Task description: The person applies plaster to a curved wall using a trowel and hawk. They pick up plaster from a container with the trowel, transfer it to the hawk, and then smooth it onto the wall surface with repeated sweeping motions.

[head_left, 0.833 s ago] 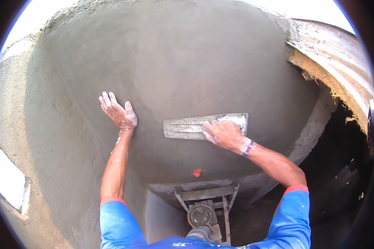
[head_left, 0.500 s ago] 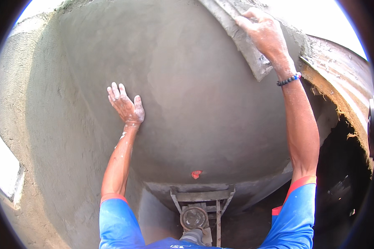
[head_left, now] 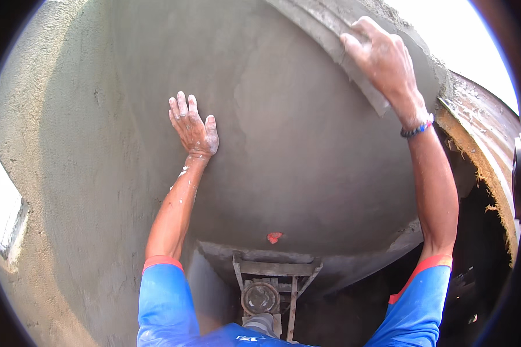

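My right hand [head_left: 385, 61] grips a long, cement-smeared plastering float [head_left: 330, 36] at the upper right. The float slants across the top of the grey plastered wall [head_left: 272, 144], its lower end beside my wrist. Its upper end runs out of the picture. With fingers stretched out and whitened by dust, my left hand [head_left: 195, 130] lies against the wall at the left and holds nothing. A small red patch [head_left: 274, 237] shows low on the smooth plaster.
Below me stands a wooden frame [head_left: 278, 269] with a round pan [head_left: 260, 299] near my leg. A rougher wall [head_left: 69, 144] with a bright opening rises at the left. At the right, corrugated sheeting [head_left: 486, 118] with a ragged brown edge borders a dark space.
The view has shifted, so the wall and both hands appear farther right. The float's lower end now shows narrower. My left hand stays spread on the plaster; my right keeps its grip.
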The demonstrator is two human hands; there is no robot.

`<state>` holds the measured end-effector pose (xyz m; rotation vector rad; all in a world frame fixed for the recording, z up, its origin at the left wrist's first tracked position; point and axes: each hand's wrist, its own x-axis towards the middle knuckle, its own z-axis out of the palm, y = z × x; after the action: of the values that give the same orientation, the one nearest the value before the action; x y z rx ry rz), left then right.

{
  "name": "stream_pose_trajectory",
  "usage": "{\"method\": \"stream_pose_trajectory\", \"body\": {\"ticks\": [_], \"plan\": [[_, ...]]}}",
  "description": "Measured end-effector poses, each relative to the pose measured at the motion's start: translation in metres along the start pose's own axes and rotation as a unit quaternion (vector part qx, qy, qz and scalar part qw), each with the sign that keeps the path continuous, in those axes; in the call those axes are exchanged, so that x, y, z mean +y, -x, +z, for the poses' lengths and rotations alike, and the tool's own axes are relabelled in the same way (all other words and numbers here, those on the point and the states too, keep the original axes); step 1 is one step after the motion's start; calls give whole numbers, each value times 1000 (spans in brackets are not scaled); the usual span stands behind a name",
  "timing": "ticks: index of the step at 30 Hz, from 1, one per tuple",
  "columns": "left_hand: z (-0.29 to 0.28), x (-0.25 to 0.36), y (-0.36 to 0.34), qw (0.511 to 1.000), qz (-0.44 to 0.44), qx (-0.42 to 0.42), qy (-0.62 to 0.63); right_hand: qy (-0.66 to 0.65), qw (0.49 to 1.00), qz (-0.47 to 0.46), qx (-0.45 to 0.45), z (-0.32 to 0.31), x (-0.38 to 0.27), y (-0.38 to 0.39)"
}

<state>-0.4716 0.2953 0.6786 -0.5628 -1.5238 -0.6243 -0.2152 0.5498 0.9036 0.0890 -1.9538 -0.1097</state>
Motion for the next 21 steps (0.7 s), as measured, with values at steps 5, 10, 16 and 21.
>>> {"method": "stream_pose_trajectory", "body": {"ticks": [5, 10, 16, 21], "plan": [[1, -7, 0, 1000, -2, 3, 19, -4, 990, -140, -4, 59, -14, 20], [7, 1, -2, 998, 4, 23, 55, 56, 952, -131, -272, 118, -34, 207], [6, -6, 2, 999, -6, 31, 24, 8, 873, -141, -466, 117, -31, 287], [6, 1, 0, 999, -17, 13, 29, -5, 996, -48, -72, 30, -27, 73]]}}
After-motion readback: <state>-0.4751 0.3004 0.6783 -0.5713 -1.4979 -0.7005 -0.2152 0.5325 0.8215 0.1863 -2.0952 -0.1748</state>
